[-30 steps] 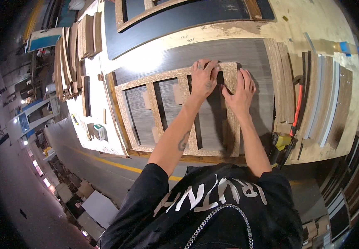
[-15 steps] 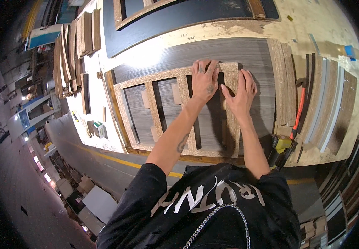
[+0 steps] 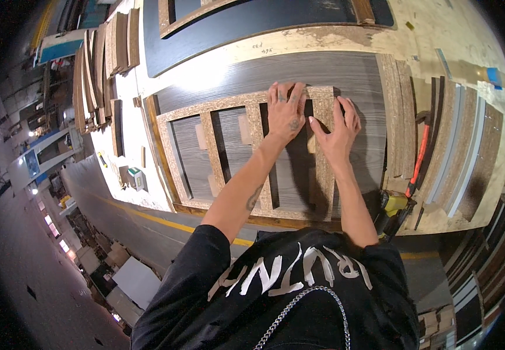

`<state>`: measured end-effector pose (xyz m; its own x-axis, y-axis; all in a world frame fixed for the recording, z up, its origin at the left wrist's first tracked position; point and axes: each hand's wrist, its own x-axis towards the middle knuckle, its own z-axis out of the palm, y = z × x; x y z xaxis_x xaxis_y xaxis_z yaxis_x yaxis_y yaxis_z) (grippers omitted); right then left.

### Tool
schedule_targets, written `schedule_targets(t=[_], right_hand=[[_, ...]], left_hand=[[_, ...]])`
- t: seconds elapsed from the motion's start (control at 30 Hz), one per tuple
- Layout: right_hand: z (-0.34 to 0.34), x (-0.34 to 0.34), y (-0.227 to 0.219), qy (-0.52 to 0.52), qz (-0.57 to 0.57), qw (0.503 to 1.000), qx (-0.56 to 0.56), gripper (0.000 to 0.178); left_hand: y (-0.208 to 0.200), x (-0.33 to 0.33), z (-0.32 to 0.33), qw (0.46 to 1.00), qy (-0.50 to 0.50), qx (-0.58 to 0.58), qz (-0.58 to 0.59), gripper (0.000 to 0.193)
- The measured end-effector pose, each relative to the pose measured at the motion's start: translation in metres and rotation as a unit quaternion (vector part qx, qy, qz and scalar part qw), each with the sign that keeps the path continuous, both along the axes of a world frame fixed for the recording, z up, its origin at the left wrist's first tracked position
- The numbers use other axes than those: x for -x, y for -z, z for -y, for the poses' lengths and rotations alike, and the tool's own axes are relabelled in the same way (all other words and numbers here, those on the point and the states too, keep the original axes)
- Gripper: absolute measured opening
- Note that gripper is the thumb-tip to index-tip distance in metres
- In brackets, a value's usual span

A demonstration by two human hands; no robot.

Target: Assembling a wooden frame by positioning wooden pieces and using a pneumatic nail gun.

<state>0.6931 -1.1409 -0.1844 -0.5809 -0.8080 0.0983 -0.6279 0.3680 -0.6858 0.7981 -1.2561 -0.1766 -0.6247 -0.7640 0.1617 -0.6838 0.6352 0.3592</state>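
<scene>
A ladder-like particleboard frame (image 3: 205, 151) rests on a grey wood-grain panel (image 3: 346, 64). My left hand (image 3: 286, 112) is curled over its far rail near the right corner, fingers bent across the edge. Beside it, my right hand (image 3: 339, 129) straddles the frame's right end strip (image 3: 324, 175), thumb on the inner side and fingers on the outer side. Both hands press close to that corner. Small pale blocks (image 3: 244, 129) sit against the inner strips. My left forearm hides part of the frame's near side.
A dark panel (image 3: 217, 44) with another frame lies beyond. Particleboard strips are stacked at the left (image 3: 125, 44) and right (image 3: 401, 116). A red-handled hammer (image 3: 420, 157) and a yellow-and-black tool (image 3: 395, 205) lie at the right. A small green-and-white box (image 3: 136, 179) stands at the left.
My hands stay at the same corner of the frame. The view has shifted slightly, and nothing has been let go or taken up.
</scene>
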Motion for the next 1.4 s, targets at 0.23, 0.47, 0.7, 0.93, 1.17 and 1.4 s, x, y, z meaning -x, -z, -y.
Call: schedule_targets(t=[0.23,0.47,0.7,0.93,1.17,1.4], right_hand=[[0.0,0.001,-0.003,-0.004,-0.007,1.0,0.008,0.067],[0.0,0.001,-0.004,-0.003,0.02,0.999,0.045,0.065],[-0.006,0.019,-0.001,-0.003,0.052,0.993,0.102,0.045],[-0.043,0.037,-0.053,0.035,0.276,0.955,0.102,0.025],[-0.221,0.026,-0.084,0.17,0.026,0.975,-0.144,0.05],[-0.261,0.026,-0.062,0.258,0.067,0.931,-0.248,0.095]], left_hand=[[-0.002,0.003,-0.005,0.999,-0.004,0.03,0.015,0.033],[0.006,-0.002,-0.004,0.999,0.004,0.04,0.007,0.035],[0.003,0.0,-0.009,0.997,0.035,-0.026,0.066,0.085],[0.007,-0.004,-0.007,0.998,0.039,-0.002,0.044,0.085],[0.003,-0.003,-0.007,0.997,0.023,0.009,0.068,0.088],[0.008,0.001,-0.012,0.999,0.029,0.0,0.046,0.088]])
